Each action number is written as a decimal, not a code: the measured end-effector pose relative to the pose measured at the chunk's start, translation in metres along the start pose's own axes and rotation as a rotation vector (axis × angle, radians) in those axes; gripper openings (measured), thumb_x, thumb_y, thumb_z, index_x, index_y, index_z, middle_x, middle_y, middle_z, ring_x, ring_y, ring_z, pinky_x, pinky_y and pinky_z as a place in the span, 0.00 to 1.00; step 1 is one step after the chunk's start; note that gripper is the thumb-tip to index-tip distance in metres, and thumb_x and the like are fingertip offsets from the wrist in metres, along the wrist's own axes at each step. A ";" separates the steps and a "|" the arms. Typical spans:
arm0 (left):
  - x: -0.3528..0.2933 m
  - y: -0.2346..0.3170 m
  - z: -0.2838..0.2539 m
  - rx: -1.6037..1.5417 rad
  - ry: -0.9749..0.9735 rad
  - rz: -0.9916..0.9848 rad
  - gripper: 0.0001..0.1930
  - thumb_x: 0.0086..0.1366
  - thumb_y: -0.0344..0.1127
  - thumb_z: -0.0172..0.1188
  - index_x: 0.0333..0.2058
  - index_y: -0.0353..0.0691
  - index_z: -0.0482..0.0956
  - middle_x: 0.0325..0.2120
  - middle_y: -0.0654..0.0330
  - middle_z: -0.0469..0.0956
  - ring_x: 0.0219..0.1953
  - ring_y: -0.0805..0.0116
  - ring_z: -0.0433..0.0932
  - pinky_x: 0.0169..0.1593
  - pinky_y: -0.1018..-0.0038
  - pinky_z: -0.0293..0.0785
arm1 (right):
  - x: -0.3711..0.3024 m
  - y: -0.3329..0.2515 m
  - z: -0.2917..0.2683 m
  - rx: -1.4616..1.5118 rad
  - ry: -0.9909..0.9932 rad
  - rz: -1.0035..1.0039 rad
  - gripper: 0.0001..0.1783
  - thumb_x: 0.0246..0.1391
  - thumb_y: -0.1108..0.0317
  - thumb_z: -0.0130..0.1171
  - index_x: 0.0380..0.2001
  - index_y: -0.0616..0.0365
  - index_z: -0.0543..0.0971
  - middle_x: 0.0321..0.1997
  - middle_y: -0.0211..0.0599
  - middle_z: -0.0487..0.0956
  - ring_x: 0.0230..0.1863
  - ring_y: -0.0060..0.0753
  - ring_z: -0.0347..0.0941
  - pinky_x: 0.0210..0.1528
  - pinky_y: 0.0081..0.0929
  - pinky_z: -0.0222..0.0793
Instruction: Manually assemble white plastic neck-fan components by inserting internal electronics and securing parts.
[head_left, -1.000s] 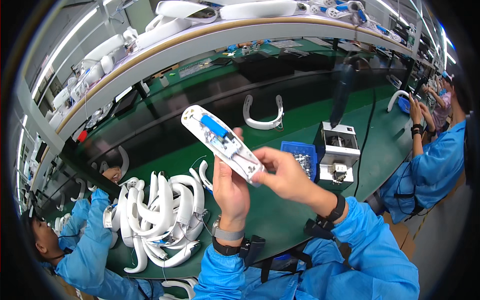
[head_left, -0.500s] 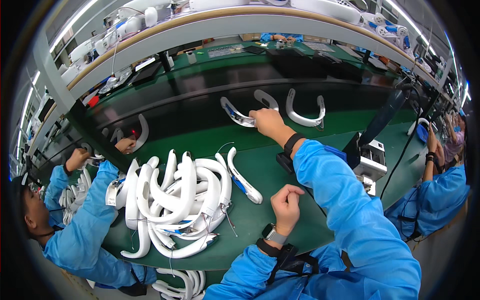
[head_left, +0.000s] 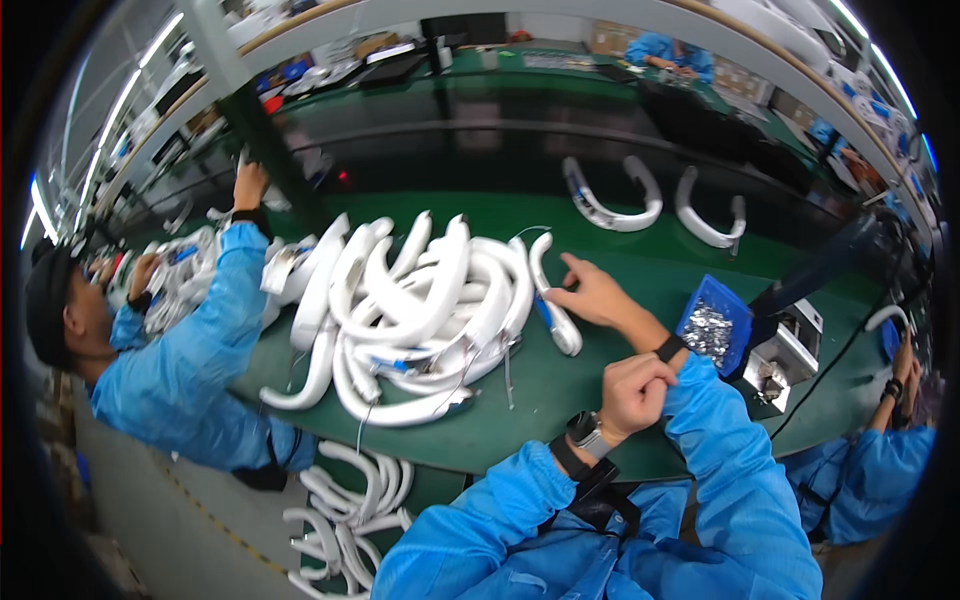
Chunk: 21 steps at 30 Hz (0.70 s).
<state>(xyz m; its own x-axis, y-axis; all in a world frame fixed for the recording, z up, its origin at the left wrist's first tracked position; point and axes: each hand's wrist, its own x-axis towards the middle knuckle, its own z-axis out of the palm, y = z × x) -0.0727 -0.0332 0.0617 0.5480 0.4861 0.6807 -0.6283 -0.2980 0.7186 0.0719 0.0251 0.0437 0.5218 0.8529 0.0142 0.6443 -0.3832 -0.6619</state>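
Slim white curved shell (head_left: 561,322) lies on the green table (head_left: 550,400) just beside the right edge of the heaped white shells (head_left: 430,290). Its long axis runs mainly away from the person, with the far end leaning a little to the left, toward the heap, and the rounded near end to the right. A blue strip shows along its left side, facing the heap.

To the right of the heap, the right hand (head_left: 605,298) is spread and reaching, index finger and thumb pointed left at the slim shell; nothing shows in its grasp, and whether the thumb touches the shell I cannot tell. The left hand (head_left: 635,393) is curled into a loose fist, nearer the person than the heap and to its right, close by the right forearm; I cannot tell whether anything is inside it.

Beyond the heap and to its right stand out two U-shaped pieces (head_left: 610,215), their open ends facing away from the person. Well to the heap's right sits a blue bin (head_left: 742,325) of small metal parts.
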 end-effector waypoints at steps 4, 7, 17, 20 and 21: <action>-0.017 0.025 -0.004 0.078 -0.084 0.084 0.07 0.48 0.21 0.52 0.21 0.39 0.77 0.17 0.57 0.73 0.18 0.58 0.72 0.23 0.66 0.67 | -0.023 -0.018 0.005 -0.051 -0.016 -0.067 0.57 0.43 0.42 0.69 0.66 0.71 0.60 0.40 0.45 0.76 0.41 0.45 0.74 0.45 0.34 0.71; -0.039 0.046 -0.011 0.045 -0.126 0.065 0.07 0.47 0.21 0.53 0.23 0.39 0.78 0.18 0.57 0.73 0.19 0.57 0.73 0.24 0.65 0.68 | -0.032 -0.019 0.012 0.042 0.038 -0.089 0.36 0.51 0.57 0.59 0.63 0.58 0.67 0.40 0.54 0.80 0.43 0.54 0.78 0.47 0.41 0.72; -0.074 0.127 -0.187 0.847 0.153 0.026 0.13 0.51 0.18 0.49 0.25 0.39 0.83 0.16 0.59 0.76 0.17 0.67 0.74 0.22 0.74 0.69 | -0.070 0.046 0.055 0.762 0.472 -0.156 0.25 0.57 0.77 0.46 0.59 0.64 0.66 0.43 0.44 0.79 0.35 0.34 0.79 0.39 0.28 0.75; -0.059 0.144 -0.257 1.157 0.365 0.030 0.08 0.58 0.18 0.51 0.30 0.33 0.79 0.27 0.54 0.79 0.30 0.61 0.78 0.34 0.72 0.72 | -0.092 0.014 0.029 1.121 0.340 0.004 0.23 0.58 0.79 0.43 0.59 0.63 0.63 0.41 0.43 0.77 0.36 0.31 0.79 0.40 0.28 0.78; -0.054 0.144 -0.279 1.208 0.412 -0.018 0.07 0.59 0.18 0.51 0.31 0.32 0.79 0.29 0.52 0.79 0.32 0.58 0.78 0.36 0.70 0.73 | -0.092 0.017 0.029 1.151 0.323 0.021 0.23 0.59 0.79 0.43 0.59 0.63 0.63 0.43 0.42 0.77 0.36 0.31 0.78 0.41 0.29 0.78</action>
<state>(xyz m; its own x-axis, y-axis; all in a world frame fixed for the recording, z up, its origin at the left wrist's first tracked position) -0.3472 0.1268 0.0890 0.2034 0.6508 0.7315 0.3961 -0.7379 0.5464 0.0189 -0.0498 0.0097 0.7490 0.6585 0.0737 -0.1593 0.2869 -0.9446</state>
